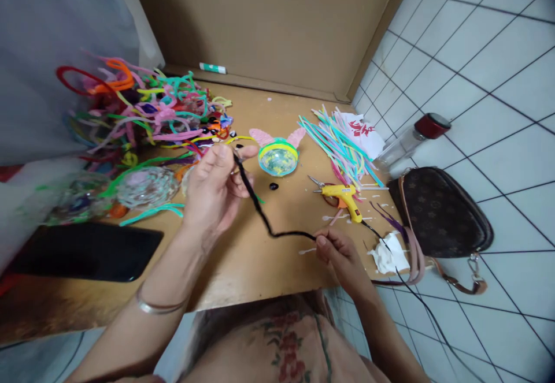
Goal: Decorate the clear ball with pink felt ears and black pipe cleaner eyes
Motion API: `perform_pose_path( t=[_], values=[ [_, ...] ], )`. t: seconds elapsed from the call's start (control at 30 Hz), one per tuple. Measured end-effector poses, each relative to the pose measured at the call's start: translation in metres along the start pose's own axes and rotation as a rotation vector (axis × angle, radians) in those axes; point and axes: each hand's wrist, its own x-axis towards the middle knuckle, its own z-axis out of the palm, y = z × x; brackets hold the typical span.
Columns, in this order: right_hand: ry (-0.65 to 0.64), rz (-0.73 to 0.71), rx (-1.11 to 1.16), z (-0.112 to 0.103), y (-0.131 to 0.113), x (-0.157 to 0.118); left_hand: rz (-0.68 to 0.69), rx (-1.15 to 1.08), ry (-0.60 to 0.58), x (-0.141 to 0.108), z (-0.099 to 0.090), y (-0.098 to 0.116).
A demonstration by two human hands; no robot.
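Note:
A fuzzy black pipe cleaner (259,207) stretches between my two hands, with a bend near its middle. My left hand (217,189) pinches its upper end between thumb and fingers. At the lower right end, my right hand (340,256) grips it with the fingertips. Just beyond, a round ornament (278,159) with pink ears and green and yellow bands sits on the wooden table (243,273). A small black oval piece (273,186) lies in front of the ornament.
Tangled coloured pipe cleaners (165,106) heap at the left, behind a black phone (87,251). Rightward lie straight pipe cleaners (338,140), a yellow glue gun (340,194), pliers (315,183) and crumpled tissue (391,254). A bottle (401,146) and brown bag (446,212) stand at the right edge.

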Motion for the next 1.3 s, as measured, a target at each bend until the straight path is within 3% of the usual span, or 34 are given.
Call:
perform_pose_path(
  t=[0.07,0.17,0.3,0.4,0.47,0.53,0.63,0.67,0.8,0.97,1.13,1.3],
  values=[
    [0.070,-0.046,-0.123,-0.002,-0.002,0.001,-0.201,-0.190,-0.073,0.002,-0.003,0.003],
    [0.124,-0.110,-0.253,-0.004,-0.008,0.001,-0.189,-0.258,-0.169,0.008,-0.011,0.010],
    [-0.059,-0.096,-0.277,-0.006,-0.011,0.000,-0.075,-0.151,-0.195,0.007,-0.015,0.014],
    [-0.202,-0.050,-0.294,-0.013,-0.008,0.000,-0.158,-0.053,-0.242,0.004,-0.018,0.014],
    [-0.204,-0.035,-0.348,-0.022,-0.005,0.001,-0.200,-0.025,-0.276,0.004,-0.023,0.014],
    [-0.022,-0.069,-0.472,-0.034,-0.002,0.007,-0.232,-0.019,-0.322,0.005,-0.030,0.013],
    [0.489,-0.192,-0.800,-0.053,0.004,0.026,-0.352,0.038,-0.474,0.005,-0.037,0.005],
    [0.582,-0.209,-0.921,-0.058,0.007,0.034,-0.403,0.078,-0.541,0.003,-0.037,0.001],
    [0.591,-0.127,-1.105,-0.069,0.022,0.063,-0.479,0.265,-0.715,-0.007,-0.031,-0.022],
    [0.552,-0.147,-0.968,-0.074,0.038,0.071,-0.492,0.231,-0.735,-0.015,-0.024,-0.043],
    [0.481,-0.271,-0.778,-0.086,0.044,0.067,-0.782,0.093,-0.762,-0.029,-0.020,-0.062],
    [0.565,-0.334,-0.843,-0.091,0.033,0.084,-1.052,0.118,-0.952,-0.052,-0.013,-0.079]
  ],
)
